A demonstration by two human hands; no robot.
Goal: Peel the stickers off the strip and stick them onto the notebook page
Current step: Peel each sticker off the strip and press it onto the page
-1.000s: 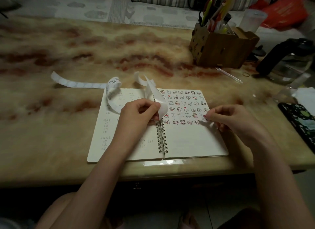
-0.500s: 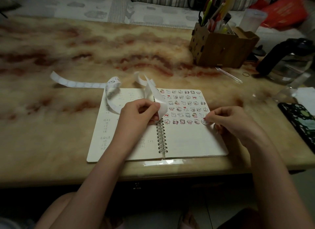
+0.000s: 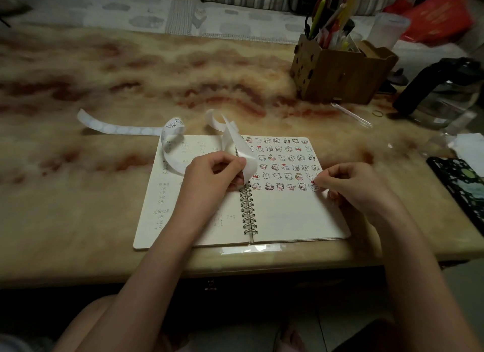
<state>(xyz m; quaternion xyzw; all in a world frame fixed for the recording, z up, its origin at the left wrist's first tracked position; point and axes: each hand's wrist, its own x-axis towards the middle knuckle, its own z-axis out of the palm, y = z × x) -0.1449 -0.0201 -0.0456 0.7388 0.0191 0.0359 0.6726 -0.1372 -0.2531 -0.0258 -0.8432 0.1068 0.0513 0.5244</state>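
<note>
Over the last second the right hand [image 3: 358, 186] has slid down and slightly inward. It has brought its sticker [image 3: 314, 186] to the far end of the bottom row [image 3: 281, 186] on the right page of the spiral notebook [image 3: 293, 218]. The left hand [image 3: 212, 178] has hardly shifted.

In the head view, the right thumb and forefinger pinch the sticker's edge with the other fingers curled beneath, and the sticker seems to touch the page already. The left hand pinches the strip [image 3: 246, 159] just left of the spiral binding. The strip's loose length curls back over the left page and trails onto the desk [image 3: 91, 207].

The risk now, as I judge it, is a crooked or creased sticker — the pinch hides part of it, so it may land tilted, overlap its neighbour or overhang the nearby page edge. The springy strip could also flop across the rows.

The desk top is glossy, marbled in tan and red-brown. At its far right stand a wooden pen holder [image 3: 337, 74] and a dark-handled glass jug [image 3: 442, 97]. A patterned sofa [image 3: 117, 11] lies behind — the light is dim.
</note>
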